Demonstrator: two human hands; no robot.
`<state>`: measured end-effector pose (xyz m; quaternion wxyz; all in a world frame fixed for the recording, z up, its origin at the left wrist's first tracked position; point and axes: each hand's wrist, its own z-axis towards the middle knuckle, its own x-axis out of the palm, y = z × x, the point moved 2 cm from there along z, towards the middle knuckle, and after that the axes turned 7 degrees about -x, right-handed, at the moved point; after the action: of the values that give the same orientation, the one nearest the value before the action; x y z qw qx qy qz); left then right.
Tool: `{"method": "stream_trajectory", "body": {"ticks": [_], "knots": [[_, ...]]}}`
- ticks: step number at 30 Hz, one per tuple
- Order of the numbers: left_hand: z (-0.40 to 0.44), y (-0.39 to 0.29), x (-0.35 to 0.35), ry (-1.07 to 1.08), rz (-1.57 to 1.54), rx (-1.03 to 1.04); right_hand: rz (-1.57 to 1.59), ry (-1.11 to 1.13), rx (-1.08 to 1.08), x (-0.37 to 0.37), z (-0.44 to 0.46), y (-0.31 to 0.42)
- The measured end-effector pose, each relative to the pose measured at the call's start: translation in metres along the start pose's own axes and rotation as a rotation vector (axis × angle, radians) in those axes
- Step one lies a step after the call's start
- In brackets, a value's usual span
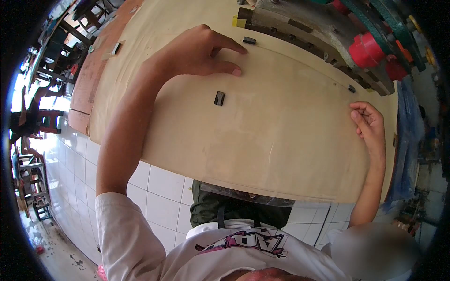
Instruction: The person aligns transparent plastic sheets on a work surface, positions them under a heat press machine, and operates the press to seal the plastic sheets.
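Note:
My left hand reaches over the pale tabletop from the left, its thumb and index finger spread apart with nothing between them. Just beyond the index fingertip lies a small black block. Another small dark block, with a lighter waisted mark on top, rests on the table below that hand. Over at the right, my right hand is curled, thumb against the bent fingers; whatever they may hold is hidden. A third small black block lies a little above its fingertips. A faint straight line runs between the two upper blocks.
A heavy machine with a metal bed and red and green parts stands along the far right edge. Blue plastic sheeting hangs at the right. Reddish-brown board borders the left, with a small object near it. Stools stand on the left.

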<state>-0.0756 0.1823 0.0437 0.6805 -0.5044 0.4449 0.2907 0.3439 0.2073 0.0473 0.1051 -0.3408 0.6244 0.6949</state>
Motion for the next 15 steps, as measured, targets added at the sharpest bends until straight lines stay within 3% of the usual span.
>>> {"method": "stream_trajectory", "body": {"ticks": [15], "knots": [[-0.0006,-0.0066,-0.0053,0.026,-0.003,-0.038,0.039,-0.012,-0.02,-0.0011,-0.0002,-0.0049]]}}
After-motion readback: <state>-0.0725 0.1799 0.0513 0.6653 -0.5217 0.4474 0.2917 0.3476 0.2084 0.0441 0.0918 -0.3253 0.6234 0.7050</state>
